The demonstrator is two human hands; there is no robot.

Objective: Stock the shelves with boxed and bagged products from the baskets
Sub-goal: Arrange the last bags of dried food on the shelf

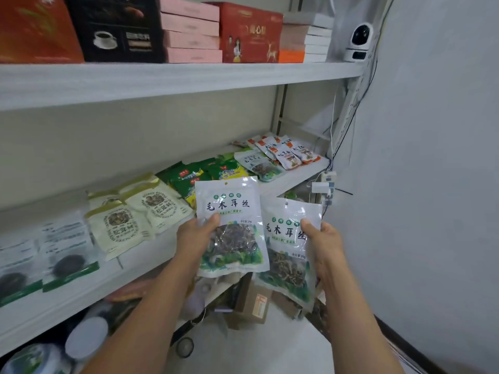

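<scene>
My left hand [195,236] grips a white and green bag of dried fungus [232,211] by its left edge, thumb on the front. My right hand [325,247] grips a second, matching bag [287,255] by its right edge, slightly lower and to the right. Both bags are held upright in front of the middle shelf [151,255]. On that shelf lie cream bags [129,214], green bags [199,175], another fungus bag [259,163] and orange-trimmed bags [286,151]. The basket is not clearly visible below the bags.
The top shelf [172,76] holds red, black, pink and white boxes. A white camera [360,43] sits at its right end, with cables running down the post. A cardboard box [251,303] lies on the floor. The white wall [432,157] is close on the right.
</scene>
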